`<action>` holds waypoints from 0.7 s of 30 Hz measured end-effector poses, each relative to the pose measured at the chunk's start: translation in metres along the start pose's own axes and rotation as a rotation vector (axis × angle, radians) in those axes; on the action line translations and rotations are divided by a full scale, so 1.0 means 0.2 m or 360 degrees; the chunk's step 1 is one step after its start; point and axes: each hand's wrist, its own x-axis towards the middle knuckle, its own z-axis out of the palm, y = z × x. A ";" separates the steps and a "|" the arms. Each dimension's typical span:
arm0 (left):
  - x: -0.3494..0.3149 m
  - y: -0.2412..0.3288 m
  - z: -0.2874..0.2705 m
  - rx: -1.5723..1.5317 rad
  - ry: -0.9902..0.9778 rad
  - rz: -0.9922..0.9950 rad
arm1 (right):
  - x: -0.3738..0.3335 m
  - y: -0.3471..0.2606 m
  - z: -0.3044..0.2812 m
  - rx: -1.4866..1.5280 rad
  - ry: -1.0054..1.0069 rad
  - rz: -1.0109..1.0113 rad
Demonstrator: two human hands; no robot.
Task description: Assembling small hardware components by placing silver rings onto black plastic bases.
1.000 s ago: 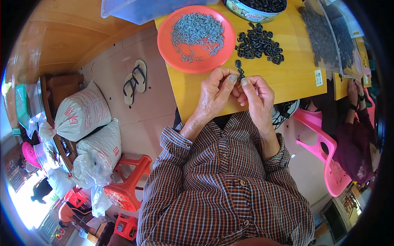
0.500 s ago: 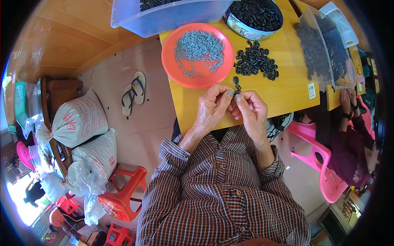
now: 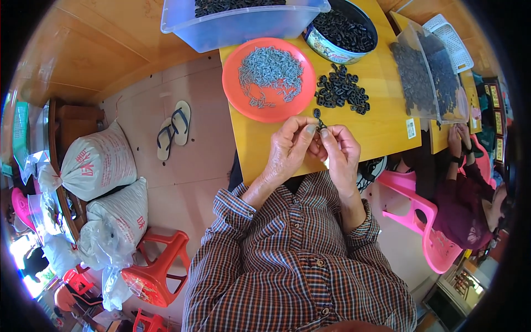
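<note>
My left hand (image 3: 289,148) and my right hand (image 3: 341,148) meet above the near edge of the yellow table. Thumbs and fingertips pinch together on a small black part (image 3: 322,125), mostly covered by the fingers. Just beyond the fingertips lies a single black oval piece (image 3: 317,113). An orange-red plate (image 3: 232,91) holds a heap of small grey metal pins or screws (image 3: 271,67), beyond my left hand. Farther right, a pile of black oval pieces with holes (image 3: 342,88) rests on the table.
Behind the plate stands a clear plastic bin (image 3: 232,32); beside it is a round tin (image 3: 337,52) full of black pieces. More clear bins (image 3: 423,83) are at the right, near a person in dark red (image 3: 462,210). White sacks (image 3: 99,163), flip-flops (image 3: 172,130) and a red stool (image 3: 157,276) stand leftward.
The whole view has shifted slightly. Both hands stay pinched together at the same place by the table edge, with the fingers barely moved.
</note>
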 end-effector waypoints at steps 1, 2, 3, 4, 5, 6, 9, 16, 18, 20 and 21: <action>-0.01 0.02 0.01 -0.0052 0.0026 -0.0034 | -0.01 0.00 0.00 -0.0005 0.0006 0.0002; -0.01 0.03 0.01 -0.0104 0.0051 -0.0068 | -0.01 -0.01 0.01 0.0002 -0.0007 0.0003; -0.02 0.03 0.01 -0.0109 0.0048 -0.0073 | -0.02 -0.01 0.01 0.0008 -0.0021 0.0004; -0.01 0.01 -0.01 -0.0051 0.0037 -0.0061 | -0.02 -0.01 0.01 0.0004 -0.0018 0.0002; -0.01 0.00 -0.01 0.0007 0.0026 -0.0050 | -0.02 -0.01 0.02 0.0028 -0.0026 -0.0001; -0.02 0.00 -0.02 0.0002 0.0023 -0.0048 | -0.03 -0.01 0.02 0.0051 -0.0033 -0.0004; -0.02 -0.01 -0.03 -0.0016 0.0010 -0.0032 | -0.03 -0.01 0.02 0.0003 -0.0020 -0.0016; -0.05 -0.01 -0.04 -0.0024 -0.0031 -0.0010 | -0.06 -0.03 0.04 0.0031 -0.0019 0.0003; -0.05 -0.01 -0.04 -0.0002 -0.0056 0.0020 | -0.06 -0.02 0.03 0.0002 0.0001 -0.0017; -0.06 -0.01 -0.04 0.0015 -0.0082 0.0027 | -0.07 -0.02 0.03 0.0009 0.0000 0.0004; -0.06 -0.01 -0.05 0.0016 -0.0084 0.0025 | -0.07 -0.02 0.03 0.0016 -0.0002 0.0023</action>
